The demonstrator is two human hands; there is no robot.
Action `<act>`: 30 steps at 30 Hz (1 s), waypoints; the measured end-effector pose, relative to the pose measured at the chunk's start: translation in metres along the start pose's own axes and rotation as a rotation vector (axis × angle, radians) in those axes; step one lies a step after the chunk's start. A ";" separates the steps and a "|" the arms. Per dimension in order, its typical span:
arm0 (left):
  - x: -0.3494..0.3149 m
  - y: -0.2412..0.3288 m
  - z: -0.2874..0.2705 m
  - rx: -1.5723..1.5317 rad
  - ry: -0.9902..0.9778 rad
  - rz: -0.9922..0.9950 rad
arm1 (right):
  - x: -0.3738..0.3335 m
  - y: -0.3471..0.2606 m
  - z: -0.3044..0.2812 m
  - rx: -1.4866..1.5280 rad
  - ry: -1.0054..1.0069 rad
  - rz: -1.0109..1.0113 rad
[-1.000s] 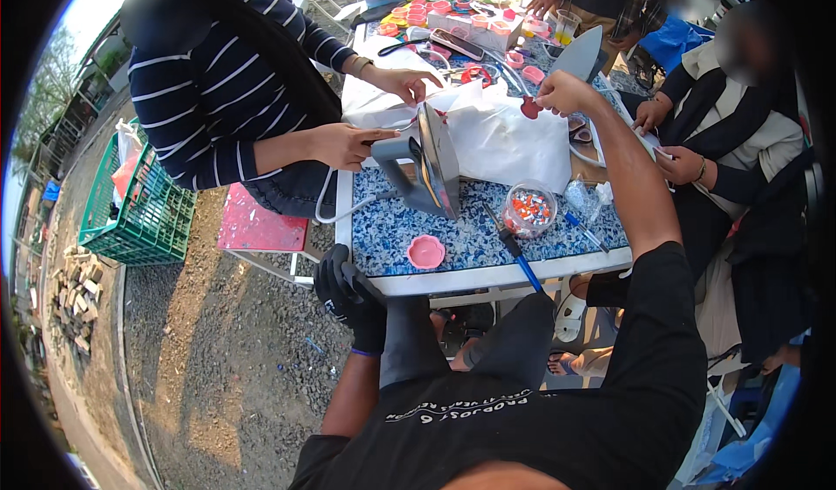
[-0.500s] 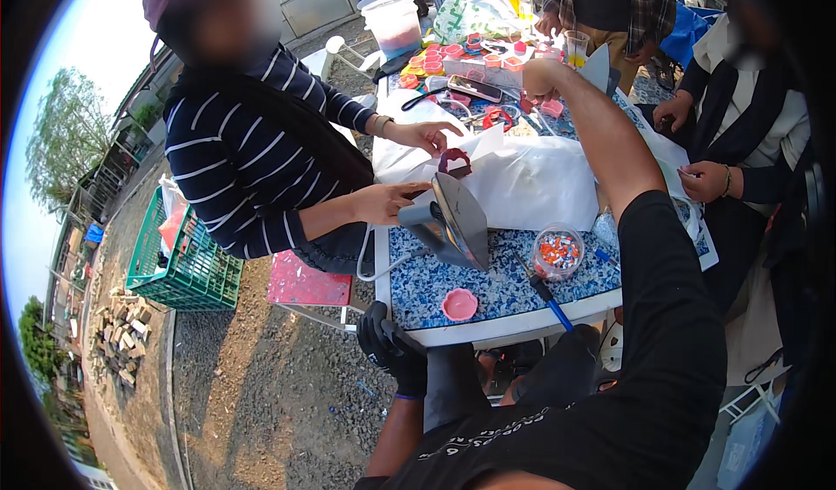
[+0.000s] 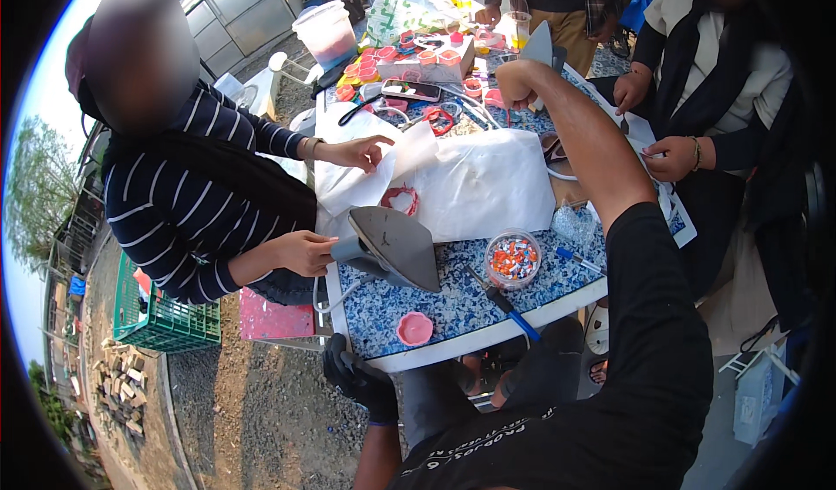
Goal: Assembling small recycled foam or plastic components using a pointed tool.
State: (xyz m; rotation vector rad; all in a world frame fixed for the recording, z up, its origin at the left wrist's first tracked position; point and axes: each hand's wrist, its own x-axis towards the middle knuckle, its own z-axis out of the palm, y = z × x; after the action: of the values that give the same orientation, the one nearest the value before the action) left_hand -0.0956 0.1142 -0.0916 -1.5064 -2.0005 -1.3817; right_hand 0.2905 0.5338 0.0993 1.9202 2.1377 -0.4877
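My left hand (image 3: pixel 364 385), in a black glove, hangs by the table's near left corner with its fingers curled and nothing visible in it. My bare right hand (image 3: pixel 520 83) is over the table's far side, its fingers closed and turned down; what they hold, if anything, is hidden. Just beyond it stands a grey iron (image 3: pixel 540 46). At left, a person in a striped top holds another grey iron (image 3: pixel 396 248), tipped with its soleplate showing. That person's other hand is at a white sheet (image 3: pixel 414 150). A dark pink ring-shaped piece (image 3: pixel 401 201) lies near the sheet.
On the blue speckled table (image 3: pixel 374 294) are a pink scalloped dish (image 3: pixel 414 328), a tub of small coloured pieces (image 3: pixel 512 261), a blue-handled tool (image 3: pixel 514 313), a white cloth (image 3: pixel 488 185) and a phone (image 3: pixel 411 90). A green crate (image 3: pixel 170 316) stands left. Other people are opposite and at right.
The view has shifted. The person's iron has come away from the ring-shaped piece, toward me, and their other hand has moved to the white sheet. My right hand has shifted slightly right over the table.
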 end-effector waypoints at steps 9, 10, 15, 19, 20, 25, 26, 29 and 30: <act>0.002 0.002 0.000 0.005 0.005 0.002 | 0.014 -0.015 0.001 -0.005 -0.061 -0.055; 0.001 0.006 0.000 0.034 0.022 0.015 | 0.019 -0.018 0.001 0.025 -0.042 -0.044; 0.001 0.002 0.014 -0.008 -0.046 0.077 | 0.030 0.018 -0.008 -0.053 0.635 -0.263; -0.003 -0.009 0.004 0.072 0.004 0.077 | -0.088 -0.007 -0.040 0.079 0.865 -0.535; -0.001 -0.011 -0.007 0.071 0.021 0.052 | -0.144 -0.017 -0.045 0.121 0.814 -0.568; -0.007 -0.010 0.009 0.025 0.004 0.016 | -0.331 0.029 0.047 0.224 0.720 -0.496; -0.007 -0.014 0.005 0.037 0.014 0.014 | -0.350 0.036 0.076 0.315 0.659 -0.468; -0.004 -0.001 0.005 0.008 -0.014 0.006 | -0.408 0.053 0.152 0.585 0.493 -0.279; -0.002 0.002 0.005 0.011 -0.030 0.009 | -0.415 0.056 0.179 0.639 0.482 -0.180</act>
State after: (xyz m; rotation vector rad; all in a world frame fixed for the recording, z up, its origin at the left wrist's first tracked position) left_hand -0.0916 0.1169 -0.0948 -1.5390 -2.0131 -1.3502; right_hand 0.3856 0.0890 0.0884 2.3695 2.7177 -0.9119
